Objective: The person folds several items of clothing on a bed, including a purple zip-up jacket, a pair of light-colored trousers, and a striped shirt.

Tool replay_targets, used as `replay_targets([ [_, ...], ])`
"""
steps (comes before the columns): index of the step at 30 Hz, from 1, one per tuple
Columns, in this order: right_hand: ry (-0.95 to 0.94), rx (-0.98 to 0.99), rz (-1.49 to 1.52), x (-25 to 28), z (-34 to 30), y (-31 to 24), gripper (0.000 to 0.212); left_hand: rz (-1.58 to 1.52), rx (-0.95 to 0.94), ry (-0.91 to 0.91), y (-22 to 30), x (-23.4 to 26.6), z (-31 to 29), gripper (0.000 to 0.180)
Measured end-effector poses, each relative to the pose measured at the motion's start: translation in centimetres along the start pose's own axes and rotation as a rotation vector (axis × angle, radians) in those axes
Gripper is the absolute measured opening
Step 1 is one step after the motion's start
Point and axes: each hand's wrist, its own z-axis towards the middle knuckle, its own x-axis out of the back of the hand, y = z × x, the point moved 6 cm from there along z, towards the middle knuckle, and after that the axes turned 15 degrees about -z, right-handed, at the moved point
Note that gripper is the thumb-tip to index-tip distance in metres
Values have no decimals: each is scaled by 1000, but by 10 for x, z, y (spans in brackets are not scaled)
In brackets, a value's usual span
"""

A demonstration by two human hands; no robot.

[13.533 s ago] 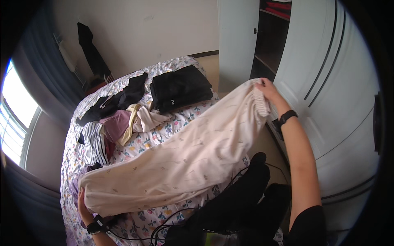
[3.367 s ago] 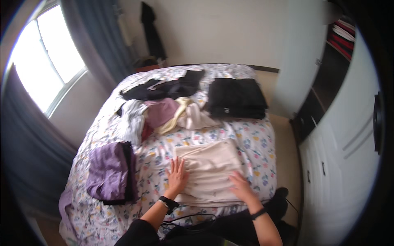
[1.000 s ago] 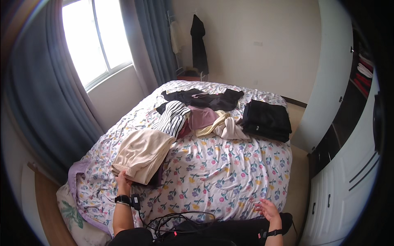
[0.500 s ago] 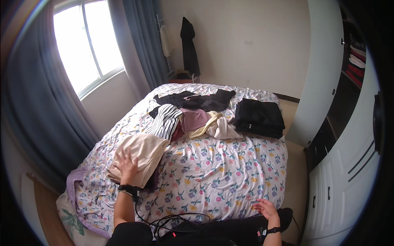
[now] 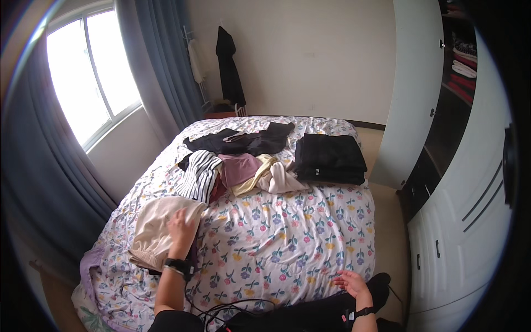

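Note:
My left hand (image 5: 180,228) lies on the right part of a folded beige garment (image 5: 153,224), fingers loosely extended. That garment has a gathered edge at its near left corner and rests on darker cloth, of which only a little shows. My right hand (image 5: 353,284) hovers near the front right of the bed, palm partly turned up, fingers apart, nothing in it. Beyond the beige pile lie a black-and-white striped garment (image 5: 199,174), a mauve garment (image 5: 239,169), a pale yellow garment (image 5: 255,176) and a crumpled off-white garment (image 5: 279,179).
A stack of folded black clothes (image 5: 331,157) sits at the bed's far right, and loose black clothes (image 5: 240,141) spread across its far side. Flowered bedding (image 5: 287,238) covers the bed. Black cables (image 5: 235,306) lie by my legs. An open wardrobe (image 5: 437,133) stands to the right.
The view has turned to the right, so the bed and clothes sit farther left. My left hand has slid rightward over the beige garment. My right hand remains raised and empty.

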Motion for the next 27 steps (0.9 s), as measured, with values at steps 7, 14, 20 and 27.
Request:
replay_targets([
  [7,155,-107,-186,-2,15,7,15,-327,20,-192,-13,-191,45,62],
  [14,155,-215,-139,-3,29,21,19,-200,284,71,-86,-230,116,83],
  [20,153,-309,-95,-9,26,15,20,-26,773,22,-167,-237,152,47],
  [27,135,-316,-151,2,43,26,21,-293,391,223,-179,-242,171,32],
])
